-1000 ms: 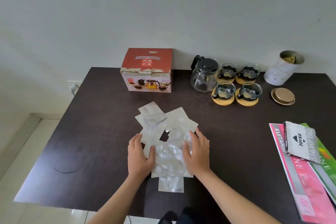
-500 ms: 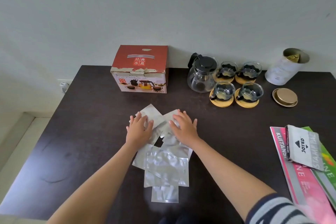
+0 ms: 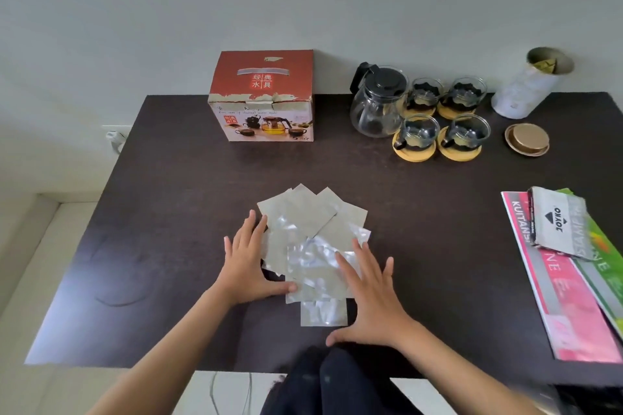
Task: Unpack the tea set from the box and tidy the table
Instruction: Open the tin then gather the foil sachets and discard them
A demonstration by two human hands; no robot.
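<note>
1. several silvery foil packets [image 3: 312, 246] lie in a loose overlapping heap near the front middle of the dark table [image 3: 421, 212], one stray packet [image 3: 323, 313] poking out toward me at the near edge.
2. i judge the step in hand is squaring this heap into one pile. to do it well i would press inward from both sides evenly, keep my palms low so the slick foil does not slide over itself, and tuck in the stray one.
3. my left hand [image 3: 247, 263] lies flat on the heap's left edge, fingers spread and pointing away, thumb along the near side, gripping nothing.
4. my right hand [image 3: 369, 300] lies flat on the right side, fingertips on the foil, palm on the table, equally spread and empty.
5. further back, the red box [image 3: 263, 96] stands shut against the wall. the glass teapot [image 3: 377, 104] and four cups on coasters [image 3: 441, 121] are already out, beside an open tin [image 3: 529, 84] and its lid [image 3: 526, 139].
</note>
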